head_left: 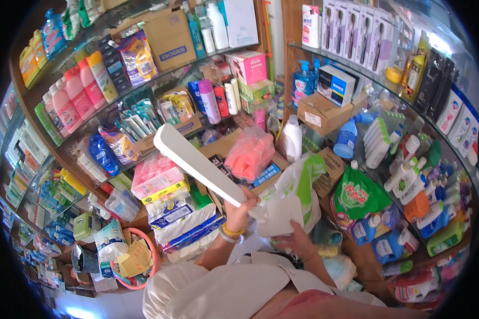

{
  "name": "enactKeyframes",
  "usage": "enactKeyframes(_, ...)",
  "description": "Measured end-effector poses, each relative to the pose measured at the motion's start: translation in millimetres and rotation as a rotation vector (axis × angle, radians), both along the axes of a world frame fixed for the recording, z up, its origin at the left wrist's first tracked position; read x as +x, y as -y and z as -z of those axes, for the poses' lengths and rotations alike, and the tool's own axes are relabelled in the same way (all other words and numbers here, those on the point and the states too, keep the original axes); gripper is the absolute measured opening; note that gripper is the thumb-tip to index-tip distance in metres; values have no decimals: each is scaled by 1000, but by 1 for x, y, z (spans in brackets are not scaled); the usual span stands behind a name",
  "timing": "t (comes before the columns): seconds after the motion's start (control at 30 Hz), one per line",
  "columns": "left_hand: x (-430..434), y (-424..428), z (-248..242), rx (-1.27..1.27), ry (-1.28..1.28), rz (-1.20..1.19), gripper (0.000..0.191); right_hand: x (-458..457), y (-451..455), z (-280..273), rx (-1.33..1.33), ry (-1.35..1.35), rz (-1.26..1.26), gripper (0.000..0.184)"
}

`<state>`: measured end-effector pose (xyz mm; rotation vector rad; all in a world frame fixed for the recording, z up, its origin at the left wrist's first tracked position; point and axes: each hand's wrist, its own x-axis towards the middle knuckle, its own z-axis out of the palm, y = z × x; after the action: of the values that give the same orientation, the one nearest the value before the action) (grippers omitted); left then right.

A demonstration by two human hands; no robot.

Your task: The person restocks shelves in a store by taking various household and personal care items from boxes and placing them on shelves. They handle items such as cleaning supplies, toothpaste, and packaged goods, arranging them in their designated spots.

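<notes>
A white desk lamp (201, 165), or a device shaped like one, has a long flat arm and a squarish base (280, 215) with rounded corners. The arm slants toward the upper left. My left hand (239, 207) grips it near the joint; a yellow bracelet and a pale bangle circle that wrist. At the base's lower right edge, my right hand (303, 241) holds on with the thumb on top and the other fingers partly hidden. Just behind the base is a white-and-green plastic bag (299, 185). Stacked tissue packs (171, 203) stand left of my left wrist.
Shelves of bottles (74, 95) and boxed toothbrushes (355, 34) surround me. A pink plastic-wrapped bundle (249, 153) lies beyond the lamp. To the right are a green detergent bag (359, 193) and blue bottles (387, 245). A pink-rimmed basket (155, 255) stands at the lower left.
</notes>
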<state>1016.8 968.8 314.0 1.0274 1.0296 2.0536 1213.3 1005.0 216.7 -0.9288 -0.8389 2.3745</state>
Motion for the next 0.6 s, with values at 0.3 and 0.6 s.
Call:
enactKeyframes(0.3,-42,-7,-22,73,74,377,22,-26,19,-11,3,-354,-77,47)
enactKeyframes(0.6,-86,-42,-83,35,263,136,14,-79,-14,-27,675,-144,-32,75)
